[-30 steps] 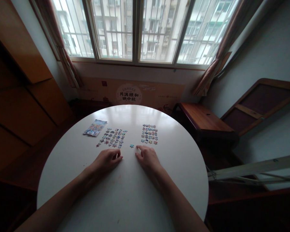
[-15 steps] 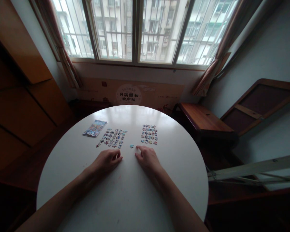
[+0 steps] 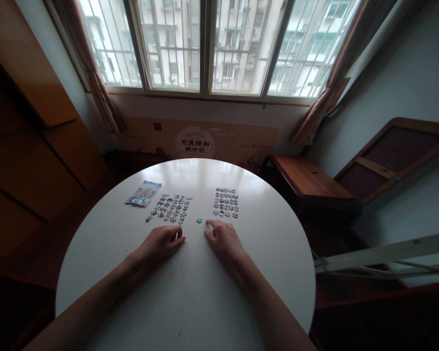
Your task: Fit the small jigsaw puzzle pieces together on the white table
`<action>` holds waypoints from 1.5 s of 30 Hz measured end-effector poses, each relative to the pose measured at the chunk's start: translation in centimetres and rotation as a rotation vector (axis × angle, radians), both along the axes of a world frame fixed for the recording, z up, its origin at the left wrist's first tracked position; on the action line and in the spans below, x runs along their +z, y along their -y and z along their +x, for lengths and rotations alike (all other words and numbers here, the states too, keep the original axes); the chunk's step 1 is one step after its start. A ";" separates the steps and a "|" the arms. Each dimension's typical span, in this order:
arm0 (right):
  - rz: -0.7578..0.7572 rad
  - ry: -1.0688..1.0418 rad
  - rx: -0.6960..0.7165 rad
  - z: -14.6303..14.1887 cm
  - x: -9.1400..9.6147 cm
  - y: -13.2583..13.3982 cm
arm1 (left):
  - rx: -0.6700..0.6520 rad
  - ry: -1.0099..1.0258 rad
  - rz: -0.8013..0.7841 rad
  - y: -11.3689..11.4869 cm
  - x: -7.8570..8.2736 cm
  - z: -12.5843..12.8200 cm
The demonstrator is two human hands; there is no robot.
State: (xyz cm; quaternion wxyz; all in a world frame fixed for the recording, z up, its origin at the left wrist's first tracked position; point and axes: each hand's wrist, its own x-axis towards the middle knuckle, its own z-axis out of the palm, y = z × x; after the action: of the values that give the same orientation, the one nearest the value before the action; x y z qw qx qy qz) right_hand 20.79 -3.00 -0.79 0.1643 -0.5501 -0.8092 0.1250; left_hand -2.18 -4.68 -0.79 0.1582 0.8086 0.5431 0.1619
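Observation:
On the round white table (image 3: pixel 190 302), my left hand (image 3: pixel 164 240) rests with loosely curled fingers, a gap showing between thumb and forefinger. Nothing is visible in it. Just beyond lies a block of loose jigsaw pieces (image 3: pixel 171 205) set out in rough rows. My right hand (image 3: pixel 223 236) lies open, palm down, its forefinger stretched out. The fingertip is close to a single teal jigsaw piece (image 3: pixel 199 221); whether they touch I cannot tell. Beyond this hand sits a second block of jigsaw pieces (image 3: pixel 226 203) in neater rows.
A colourful printed sheet or packet (image 3: pixel 144 193) lies at the table's far left. A wooden bench (image 3: pixel 310 175) stands past the right edge, and a wooden cabinet (image 3: pixel 40 161) is on the left. Barred windows (image 3: pixel 234 48) fill the far wall.

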 end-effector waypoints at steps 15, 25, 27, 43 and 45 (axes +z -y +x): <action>-0.035 0.005 0.000 -0.1 0.2 0.0 | -0.006 -0.007 0.007 -0.1 -0.1 -0.1; -0.038 0.012 -0.001 -0.1 0.5 0.1 | -0.003 0.011 0.003 0.0 0.0 -0.1; -0.042 0.016 -0.004 -0.1 0.4 0.1 | -0.003 0.010 -0.003 0.0 -0.1 -0.1; 0.057 -0.077 0.008 -0.4 -0.4 0.0 | -0.004 0.010 0.006 0.0 0.0 0.0; 0.119 -0.114 0.051 -0.6 -0.6 -0.1 | -0.004 0.012 0.005 0.0 0.1 0.0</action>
State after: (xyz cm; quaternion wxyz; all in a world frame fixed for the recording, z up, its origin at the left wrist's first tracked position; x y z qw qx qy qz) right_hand 20.19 -2.94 -1.42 0.2392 -0.5106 -0.8182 0.1120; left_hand -2.18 -4.71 -0.69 0.1596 0.8092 0.5400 0.1676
